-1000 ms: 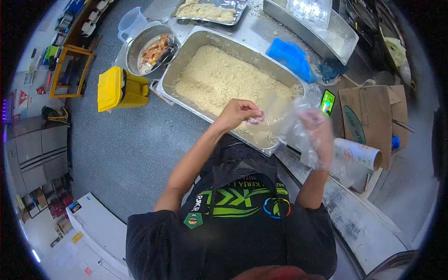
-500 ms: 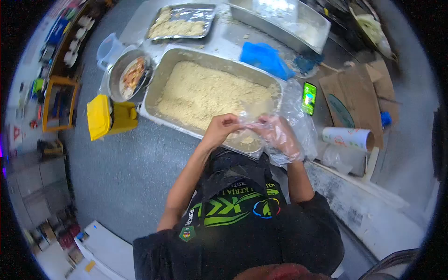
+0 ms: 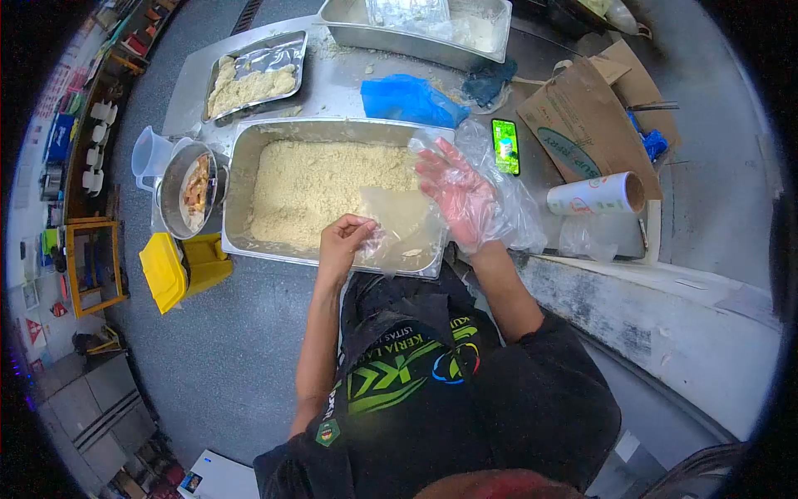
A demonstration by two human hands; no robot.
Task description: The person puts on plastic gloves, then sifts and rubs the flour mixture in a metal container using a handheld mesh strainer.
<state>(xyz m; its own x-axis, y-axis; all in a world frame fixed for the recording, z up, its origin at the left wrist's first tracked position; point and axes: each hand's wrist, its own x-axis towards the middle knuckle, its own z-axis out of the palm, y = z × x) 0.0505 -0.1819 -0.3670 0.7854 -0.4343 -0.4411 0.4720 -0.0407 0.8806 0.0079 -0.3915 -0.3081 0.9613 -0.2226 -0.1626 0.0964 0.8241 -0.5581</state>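
Note:
My left hand [image 3: 342, 243] pinches a thin, clear plastic glove [image 3: 405, 223] between thumb and fingers, and the sheet hangs over the near right part of a deep metal pan [image 3: 243, 179]. Pale yellow crumbs [image 3: 320, 187] fill much of that pan. A clear disposable glove covers my right hand [image 3: 459, 195], whose fingers are spread above the pan's right end. Crumpled clear plastic [image 3: 519, 220] lies just right of it. A blue plastic bag [image 3: 411, 100] rests behind the pan.
At the back stand a shallow tray [image 3: 301, 51] of coated pieces and another metal pan [image 3: 503, 33]. A bowl [image 3: 170, 208], a clear jug [image 3: 148, 154] and a yellow bin [image 3: 162, 270] are left. Rightward lie a phone [image 3: 505, 148], a plastic roll [image 3: 586, 195] and a cardboard box [image 3: 573, 121].
My hands have moved apart. The right one has opened with spread fingers, while the left has drawn the loose glove leftward. The view has turned, shifting the scene left.

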